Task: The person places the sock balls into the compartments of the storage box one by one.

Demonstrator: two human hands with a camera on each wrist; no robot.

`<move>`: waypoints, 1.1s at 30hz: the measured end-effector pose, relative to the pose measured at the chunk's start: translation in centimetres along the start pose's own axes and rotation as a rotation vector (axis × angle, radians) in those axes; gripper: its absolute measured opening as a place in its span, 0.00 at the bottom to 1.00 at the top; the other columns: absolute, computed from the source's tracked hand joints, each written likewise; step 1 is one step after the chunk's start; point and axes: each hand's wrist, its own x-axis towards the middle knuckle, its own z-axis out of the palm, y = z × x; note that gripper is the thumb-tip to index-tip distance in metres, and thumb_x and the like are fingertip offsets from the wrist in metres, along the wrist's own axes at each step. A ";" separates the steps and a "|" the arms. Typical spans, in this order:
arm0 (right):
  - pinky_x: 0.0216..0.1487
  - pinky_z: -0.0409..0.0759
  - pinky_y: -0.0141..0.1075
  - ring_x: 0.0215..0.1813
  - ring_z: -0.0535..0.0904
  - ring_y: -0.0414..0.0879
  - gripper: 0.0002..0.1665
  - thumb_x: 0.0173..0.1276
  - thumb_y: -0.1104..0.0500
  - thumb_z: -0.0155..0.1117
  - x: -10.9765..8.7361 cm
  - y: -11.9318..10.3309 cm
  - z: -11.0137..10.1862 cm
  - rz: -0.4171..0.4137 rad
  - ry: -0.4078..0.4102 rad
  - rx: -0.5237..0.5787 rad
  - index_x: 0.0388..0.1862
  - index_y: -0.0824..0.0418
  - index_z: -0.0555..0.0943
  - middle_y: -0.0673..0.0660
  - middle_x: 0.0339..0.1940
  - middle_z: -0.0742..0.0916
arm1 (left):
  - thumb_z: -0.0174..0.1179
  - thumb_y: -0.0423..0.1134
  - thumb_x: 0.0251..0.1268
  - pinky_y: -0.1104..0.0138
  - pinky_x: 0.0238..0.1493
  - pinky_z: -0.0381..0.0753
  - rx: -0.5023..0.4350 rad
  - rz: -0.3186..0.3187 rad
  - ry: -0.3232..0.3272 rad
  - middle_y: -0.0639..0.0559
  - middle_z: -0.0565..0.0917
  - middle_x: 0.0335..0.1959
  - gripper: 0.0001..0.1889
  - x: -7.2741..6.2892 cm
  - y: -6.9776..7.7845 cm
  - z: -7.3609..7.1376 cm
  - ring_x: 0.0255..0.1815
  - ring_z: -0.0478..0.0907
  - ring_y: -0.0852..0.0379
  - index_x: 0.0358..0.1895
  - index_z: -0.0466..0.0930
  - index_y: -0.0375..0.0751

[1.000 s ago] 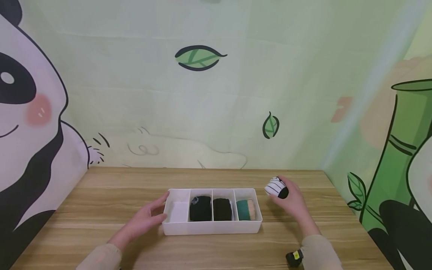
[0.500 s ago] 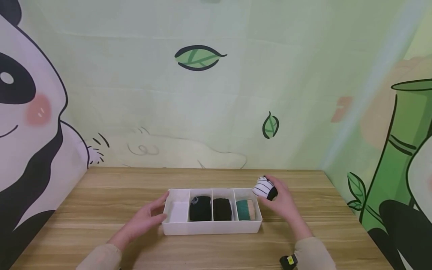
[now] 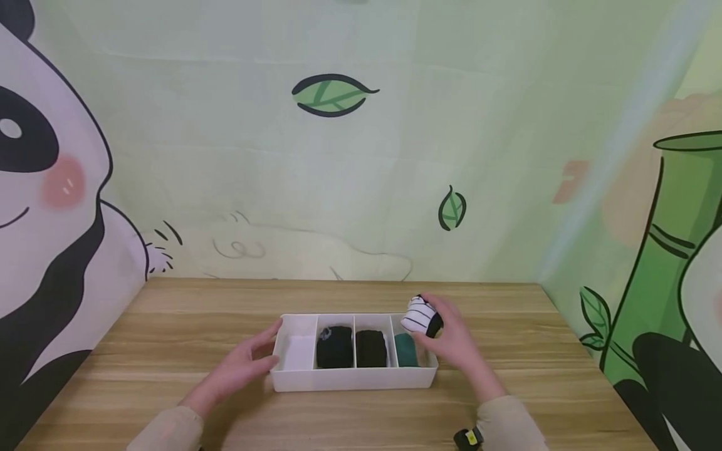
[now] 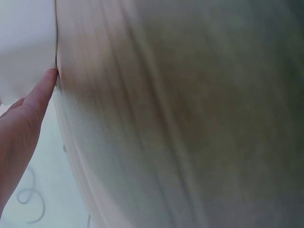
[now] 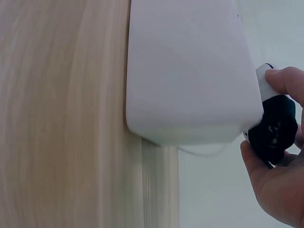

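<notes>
My right hand (image 3: 454,338) pinches a rolled sock (image 3: 419,315), white with thin black stripes and a black end, above the rightmost compartment of a white divided box (image 3: 352,379). In the right wrist view the thumb and fingers hold the rolled sock (image 5: 273,128) beside the box's wall. With fingers extended, my left hand (image 3: 248,360) touches the box's left end. A rolled teal sock (image 3: 405,350) lies in the rightmost compartment, partly hidden by my right hand. Two dark rolled socks, one black (image 3: 334,347) and one blackish (image 3: 371,349), fill the middle compartments. The leftmost compartment (image 3: 299,351) holds nothing.
The box stands on a wood-grain table (image 3: 316,423). Behind the table hangs a pale green backdrop (image 3: 361,188) printed with pandas, leaves and bamboo. A black device with a yellow mark (image 3: 468,438) is at my right wrist.
My right hand has carried the striped rolled sock leftward, from right of the box to over its rightmost compartment. The left hand and the box have stayed in place.
</notes>
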 end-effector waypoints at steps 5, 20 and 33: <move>0.57 0.77 0.59 0.60 0.72 0.61 0.44 0.56 0.61 0.77 0.0 -1.0 1.1 0.001 -0.031 0.022 0.71 0.57 0.69 0.64 0.66 0.73 | 0.60 0.37 0.70 0.44 0.67 0.66 -0.009 0.003 -0.002 0.32 0.60 0.75 0.39 0.0 -0.1 0.0 0.70 0.65 0.35 0.79 0.52 0.45; 0.56 0.76 0.53 0.58 0.73 0.57 0.43 0.53 0.61 0.79 0.2 -3.1 4.0 -0.162 -0.066 0.043 0.68 0.58 0.73 0.62 0.60 0.77 | 0.61 0.38 0.69 0.43 0.68 0.64 -0.013 0.005 0.005 0.33 0.61 0.74 0.39 0.0 -0.2 -0.1 0.70 0.64 0.35 0.79 0.52 0.46; 0.57 0.78 0.50 0.59 0.74 0.53 0.43 0.55 0.57 0.78 0.1 -5.2 6.1 -0.180 -0.144 0.038 0.70 0.55 0.71 0.58 0.63 0.76 | 0.61 0.39 0.70 0.43 0.67 0.65 -0.002 -0.008 0.002 0.33 0.59 0.75 0.38 -0.1 0.2 0.0 0.70 0.64 0.34 0.79 0.52 0.46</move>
